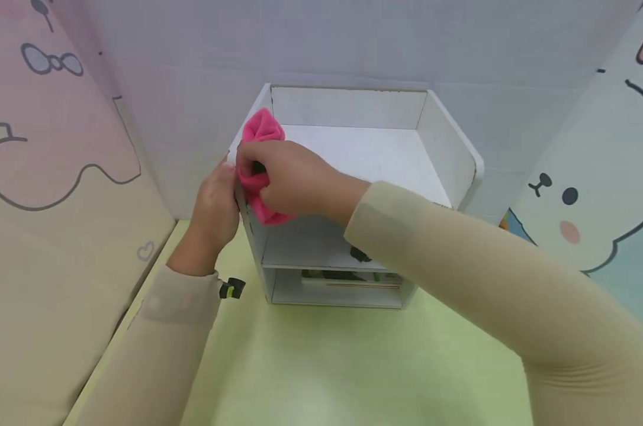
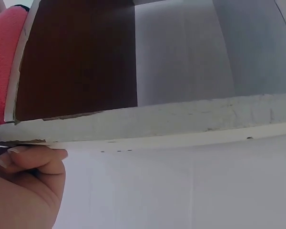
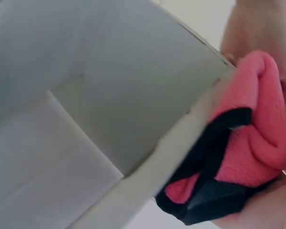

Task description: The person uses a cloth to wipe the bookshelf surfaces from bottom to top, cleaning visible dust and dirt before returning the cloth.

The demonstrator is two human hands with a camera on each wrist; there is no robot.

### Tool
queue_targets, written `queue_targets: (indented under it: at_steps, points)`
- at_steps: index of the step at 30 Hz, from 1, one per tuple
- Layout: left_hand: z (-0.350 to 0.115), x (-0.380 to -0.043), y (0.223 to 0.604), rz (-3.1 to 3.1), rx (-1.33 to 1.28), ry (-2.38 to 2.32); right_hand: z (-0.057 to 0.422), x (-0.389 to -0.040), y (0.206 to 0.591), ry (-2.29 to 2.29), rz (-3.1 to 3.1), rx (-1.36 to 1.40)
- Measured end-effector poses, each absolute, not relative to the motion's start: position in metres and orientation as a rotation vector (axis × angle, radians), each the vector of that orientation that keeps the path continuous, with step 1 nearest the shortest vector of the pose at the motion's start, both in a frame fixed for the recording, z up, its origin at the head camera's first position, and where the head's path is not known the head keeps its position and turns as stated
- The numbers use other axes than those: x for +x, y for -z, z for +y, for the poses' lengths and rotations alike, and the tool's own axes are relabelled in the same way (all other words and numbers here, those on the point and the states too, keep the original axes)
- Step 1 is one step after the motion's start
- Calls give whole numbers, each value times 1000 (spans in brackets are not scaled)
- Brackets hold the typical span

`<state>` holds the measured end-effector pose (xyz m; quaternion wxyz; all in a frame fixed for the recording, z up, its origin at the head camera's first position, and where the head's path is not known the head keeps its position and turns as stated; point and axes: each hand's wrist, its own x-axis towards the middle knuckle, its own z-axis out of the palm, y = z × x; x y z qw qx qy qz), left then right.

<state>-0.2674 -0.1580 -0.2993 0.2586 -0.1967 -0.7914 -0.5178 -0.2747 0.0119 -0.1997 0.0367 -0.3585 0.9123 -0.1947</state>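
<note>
A white shelf unit [image 1: 348, 109] stands against the back wall, its paint chipped along the edges. My right hand [image 1: 295, 177] grips a bunched pink cloth [image 1: 263, 124] against the front edge of the unit's left side panel. Fuzzy pink fabric and black edging show on the cloth [image 3: 257, 157] in the right wrist view. My left hand [image 1: 215, 204] holds the same side panel from its outer side, close to the cloth. In the left wrist view the left hand's fingers [image 2: 38, 160] are curled at the panel's edge; part of their contact is hidden.
On the unit's bottom shelf lie some flat books or papers [image 1: 350, 278]. A pale green surface [image 1: 321, 355] extends in front of the unit. Padded walls with cartoon drawings rise at the left [image 1: 60, 266] and the right [image 1: 582, 195].
</note>
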Motion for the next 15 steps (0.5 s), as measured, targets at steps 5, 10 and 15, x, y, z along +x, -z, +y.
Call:
queue_targets:
  at_steps: [5,10,15]
  points:
    - [-160,-268,301,-2133,-542,1378,13,-269,211,554,2856,-1283]
    - [-160,-268,299,-2135,-547,1372,15,-263,220,480,2925,-1480]
    - [-160,-269,298,-2180,-547,1393,17,-259,228,112,3057,-1669]
